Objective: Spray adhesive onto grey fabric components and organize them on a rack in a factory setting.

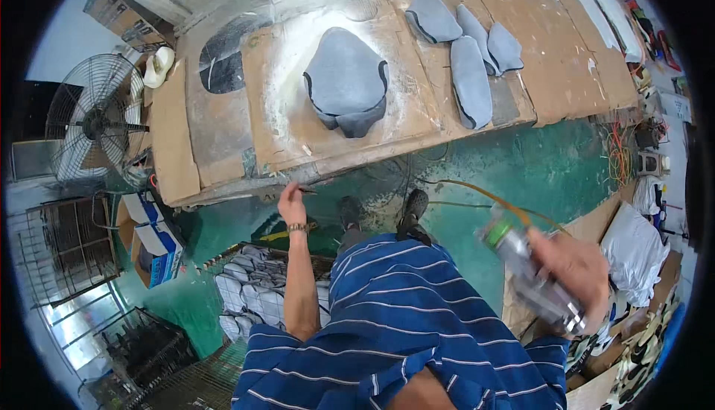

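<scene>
Right hand fingers clenched round blurred metallic spray tool, off surface's near edge. Left hand pinches that edge, cardboard-topped surface. Grey curved foam piece centre, powdery white dust around; similar pieces toward far right.

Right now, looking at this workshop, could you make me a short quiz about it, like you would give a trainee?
1. True or false: the left hand touches the front edge of the cardboard-topped table.
2. What does the right hand hold? A) a metal spray gun B) a brush C) scissors
3. Fill in: the stacked grey pieces lie on a patch dusted ____.

Key: 1 true; 2 A; 3 white.
</scene>
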Motion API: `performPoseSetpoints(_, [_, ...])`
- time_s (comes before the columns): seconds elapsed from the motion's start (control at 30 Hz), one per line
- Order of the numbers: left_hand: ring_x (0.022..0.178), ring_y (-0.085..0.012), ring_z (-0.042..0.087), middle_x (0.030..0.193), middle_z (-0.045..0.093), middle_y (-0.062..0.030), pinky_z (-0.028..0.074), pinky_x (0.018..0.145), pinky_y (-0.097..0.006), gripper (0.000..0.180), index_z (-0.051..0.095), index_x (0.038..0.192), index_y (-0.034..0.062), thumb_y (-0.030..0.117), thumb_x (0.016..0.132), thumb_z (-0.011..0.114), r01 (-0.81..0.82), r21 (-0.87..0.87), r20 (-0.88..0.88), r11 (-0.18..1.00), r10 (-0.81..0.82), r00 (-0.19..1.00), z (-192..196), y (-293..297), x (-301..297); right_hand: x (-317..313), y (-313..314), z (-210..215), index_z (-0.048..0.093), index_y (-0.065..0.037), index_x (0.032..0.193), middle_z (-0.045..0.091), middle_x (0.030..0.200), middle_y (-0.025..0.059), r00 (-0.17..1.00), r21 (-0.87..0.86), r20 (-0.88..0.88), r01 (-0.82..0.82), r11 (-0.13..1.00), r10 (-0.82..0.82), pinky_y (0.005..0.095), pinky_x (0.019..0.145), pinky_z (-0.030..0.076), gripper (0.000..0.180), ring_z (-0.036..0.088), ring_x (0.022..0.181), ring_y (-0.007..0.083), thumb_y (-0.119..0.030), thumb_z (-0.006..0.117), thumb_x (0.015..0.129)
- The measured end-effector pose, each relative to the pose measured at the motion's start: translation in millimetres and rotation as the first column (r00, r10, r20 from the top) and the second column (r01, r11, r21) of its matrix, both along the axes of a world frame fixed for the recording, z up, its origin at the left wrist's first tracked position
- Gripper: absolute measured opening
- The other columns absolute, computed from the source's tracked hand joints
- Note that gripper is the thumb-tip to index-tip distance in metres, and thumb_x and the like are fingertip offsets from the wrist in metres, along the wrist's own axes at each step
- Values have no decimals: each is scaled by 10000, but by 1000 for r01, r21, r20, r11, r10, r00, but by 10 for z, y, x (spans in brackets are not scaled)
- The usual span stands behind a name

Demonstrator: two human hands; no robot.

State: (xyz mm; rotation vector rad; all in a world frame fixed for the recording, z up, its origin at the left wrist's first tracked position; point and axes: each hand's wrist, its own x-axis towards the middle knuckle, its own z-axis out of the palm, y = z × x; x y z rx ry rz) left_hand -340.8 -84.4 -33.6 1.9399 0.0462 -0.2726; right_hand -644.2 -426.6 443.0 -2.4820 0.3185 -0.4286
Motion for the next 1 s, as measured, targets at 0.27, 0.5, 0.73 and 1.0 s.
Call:
performPoseSetpoints(0.27, [1139,-269,664,1211,711,-131,501,1004,-391,291,739,1207,54,66,922,677,211,71,454,975,-220,864,1329,-1251,548,-242,-168,-31,687,59,1295,630,680,70,997,53,-41,-69,996,71,295,529,449,665,612,583,182,-54,841,658])
performPoseSetpoints(0.5, [1339,-369,522,1281,672,-103,400,1127,-485,336,799,1073,105,204,753,830,235,662,604,711,-693,393,1515,-1964,1235,-534,-250,-66,747,89,1163,614,671,115,973,99,-125,206,973,-194,324,575,447,603,627,601,218,-318,705,720])
performPoseSetpoints(0.73, [1308,-337,552,1188,708,-50,435,1096,-475,201,827,854,107,179,670,863,310,680,567,665,-744,352,1924,-2351,1335,-906,-450,-221,684,66,1298,662,727,86,995,205,-2,103,973,-105,308,576,486,624,645,624,213,-53,791,695])
performPoseSetpoints(1.0, [1154,-309,638,1143,722,-81,481,1009,-431,178,780,903,80,149,745,821,362,624,713,693,-694,101,3391,-3651,935,-1322,-601,-515,593,83,1392,718,929,175,970,413,-8,225,882,-243,399,713,553,662,706,809,353,-58,757,765])
